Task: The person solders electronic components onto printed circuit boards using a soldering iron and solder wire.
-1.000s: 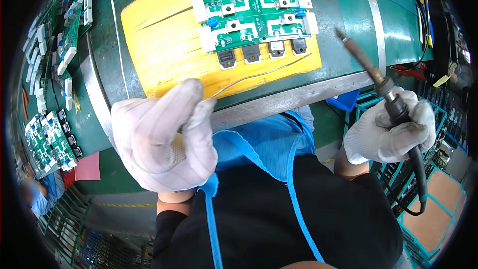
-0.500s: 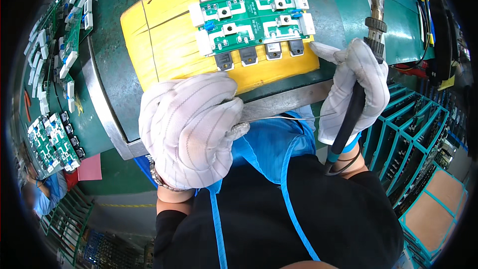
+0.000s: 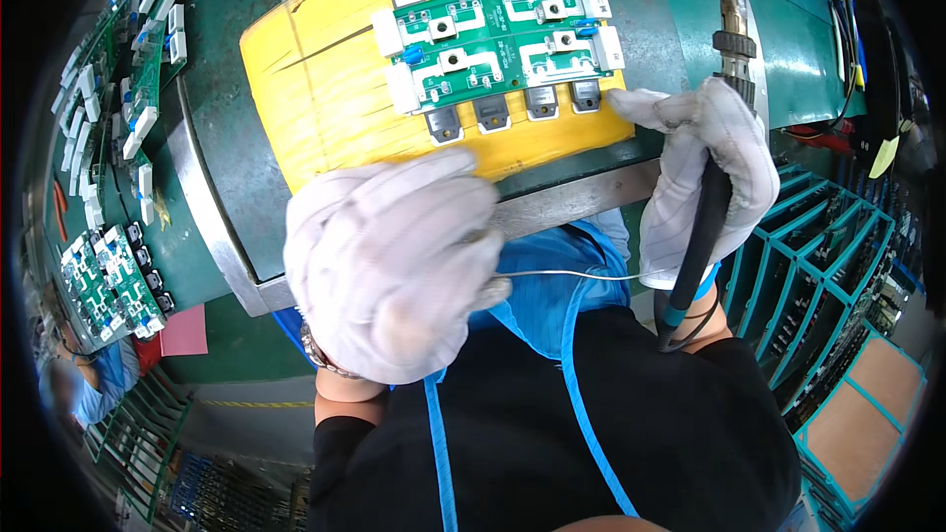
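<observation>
While the right hand (image 3: 705,172) clasps a soldering iron (image 3: 717,89), the left hand (image 3: 389,266) pinches solder wire (image 3: 572,276).

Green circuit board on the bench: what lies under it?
The green circuit board rests on a yellow mat, which lies on the green bench top. Whatever lies beneath the board's middle is covered. The left hand hides the mat's near edge.

White fabric gloves on left hand (image 3: 389,266) and right hand (image 3: 705,172) — black sleeves, blue apron, metal wristwatch.
</observation>
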{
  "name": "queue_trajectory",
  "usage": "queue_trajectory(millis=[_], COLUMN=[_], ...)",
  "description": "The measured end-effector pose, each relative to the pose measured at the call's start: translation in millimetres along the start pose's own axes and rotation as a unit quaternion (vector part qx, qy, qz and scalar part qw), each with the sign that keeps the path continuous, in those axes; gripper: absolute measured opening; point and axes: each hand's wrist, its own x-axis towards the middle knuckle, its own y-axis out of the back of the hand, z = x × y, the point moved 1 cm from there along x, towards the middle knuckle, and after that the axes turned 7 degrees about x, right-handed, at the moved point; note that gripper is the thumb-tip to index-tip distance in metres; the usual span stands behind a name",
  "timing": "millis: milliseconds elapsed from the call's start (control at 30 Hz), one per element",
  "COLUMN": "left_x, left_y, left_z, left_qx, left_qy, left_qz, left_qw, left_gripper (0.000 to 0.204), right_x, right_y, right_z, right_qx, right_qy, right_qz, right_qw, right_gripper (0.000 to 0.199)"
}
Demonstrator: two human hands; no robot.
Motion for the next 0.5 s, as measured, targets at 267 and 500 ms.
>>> queue_trajectory(millis=[267, 500], left_x=[14.1, 16.9], left_y=[-14.2, -15.8], left_z=[20.5, 20.4], left_qx=[-0.033, -0.015], left_qy=[-0.021, -0.029], left_qz=[-0.040, -0.044], left_qw=[0.998, 0.999], left_gripper=[0.022, 0.017], right_x=[-5.7, -14.2], right_y=[17.0, 15.2], right_z=[5.1, 1.3], right_qx=[0.022, 0.165], right_qy=[-0.020, -0.129], right_qz=[0.089, 0.296], right_qw=[0.996, 0.932], right_gripper=[0.054, 0.055])
